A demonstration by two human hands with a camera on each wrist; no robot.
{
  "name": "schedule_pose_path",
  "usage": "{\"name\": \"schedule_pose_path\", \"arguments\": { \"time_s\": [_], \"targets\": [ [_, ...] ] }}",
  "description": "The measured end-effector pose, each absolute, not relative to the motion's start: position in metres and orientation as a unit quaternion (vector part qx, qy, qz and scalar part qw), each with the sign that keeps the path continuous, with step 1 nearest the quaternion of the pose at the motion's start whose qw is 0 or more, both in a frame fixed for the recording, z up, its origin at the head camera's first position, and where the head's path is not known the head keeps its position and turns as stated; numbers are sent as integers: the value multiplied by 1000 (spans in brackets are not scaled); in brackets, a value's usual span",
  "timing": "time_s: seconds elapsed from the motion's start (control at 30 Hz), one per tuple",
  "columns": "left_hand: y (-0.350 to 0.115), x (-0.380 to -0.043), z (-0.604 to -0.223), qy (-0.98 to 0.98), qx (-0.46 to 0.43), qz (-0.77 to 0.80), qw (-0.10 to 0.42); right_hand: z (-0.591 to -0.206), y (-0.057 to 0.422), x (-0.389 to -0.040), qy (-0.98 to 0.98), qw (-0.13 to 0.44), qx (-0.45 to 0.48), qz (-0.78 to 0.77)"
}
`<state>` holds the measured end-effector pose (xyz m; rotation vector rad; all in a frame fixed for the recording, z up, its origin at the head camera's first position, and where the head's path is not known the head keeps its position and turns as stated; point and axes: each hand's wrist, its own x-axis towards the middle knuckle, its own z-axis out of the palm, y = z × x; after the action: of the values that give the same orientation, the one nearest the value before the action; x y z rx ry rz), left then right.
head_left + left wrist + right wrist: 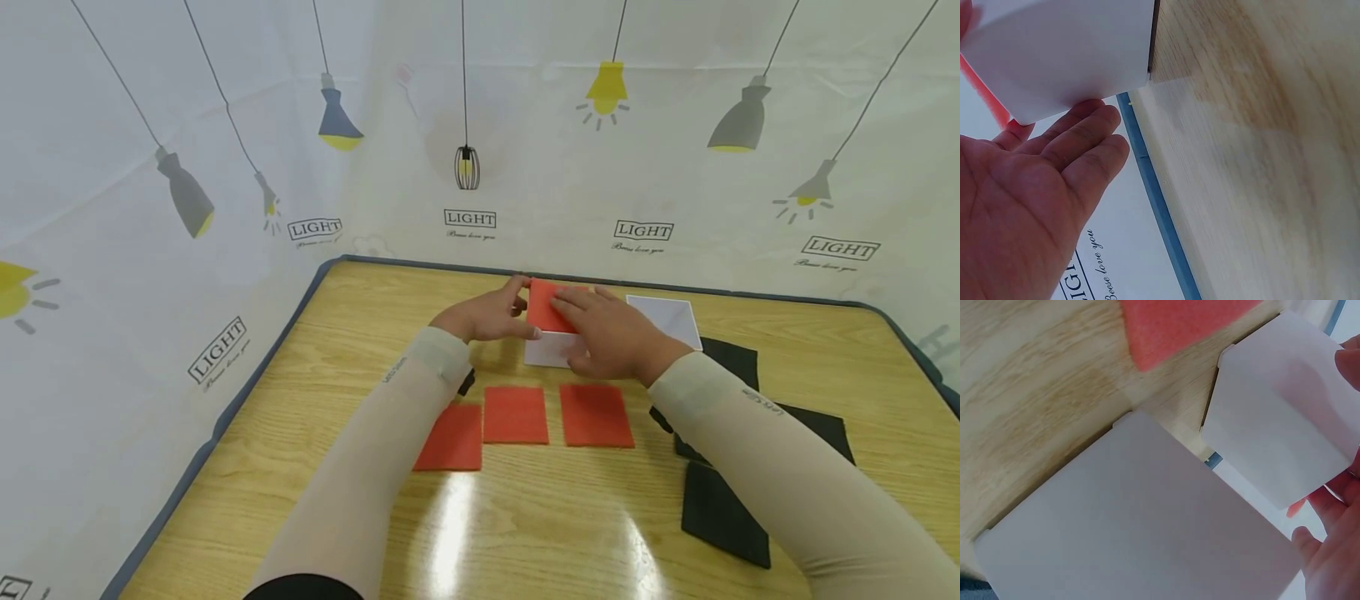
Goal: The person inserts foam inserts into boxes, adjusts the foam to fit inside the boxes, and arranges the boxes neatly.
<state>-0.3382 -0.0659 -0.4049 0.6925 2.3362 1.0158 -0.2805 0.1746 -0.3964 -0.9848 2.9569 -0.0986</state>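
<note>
At the far side of the table, a red foam square (542,310) lies over the top of a white box (546,352). My left hand (487,315) holds this box at its left side, thumb at the front corner and fingers toward the back. In the left wrist view, those fingertips touch the side wall of the box (1079,56). My right hand (611,333) presses on the red square with its fingers extended, the thumb low beside the front wall. The part of the square under the right hand is hidden.
A second white box (666,321) stands just right of the first. Nearer me lie three red foam squares (515,415) in a row. Several black pieces (726,518) lie on the right, partly under my right arm. A printed backdrop (540,183) rises behind the table's blue edge.
</note>
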Motion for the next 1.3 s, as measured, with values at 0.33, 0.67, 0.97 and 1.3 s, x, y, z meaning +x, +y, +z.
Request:
{"name": "schedule_pose_path", "arguments": {
  "time_s": [0.33, 0.67, 0.97, 1.3],
  "targets": [
    [-66, -339, -406, 856, 255, 373, 251, -397, 171, -280, 951, 30, -306, -43],
    [-67, -340, -406, 853, 259, 376, 253, -398, 165, -283, 949, 24, -314, -33],
    [-67, -341, -406, 852, 262, 375, 253, -401, 160, -284, 949, 30, -315, -15],
    [-66, -340, -405, 853, 249, 379, 260, -404, 160, -282, 950, 32, -311, -10]
  ]
}}
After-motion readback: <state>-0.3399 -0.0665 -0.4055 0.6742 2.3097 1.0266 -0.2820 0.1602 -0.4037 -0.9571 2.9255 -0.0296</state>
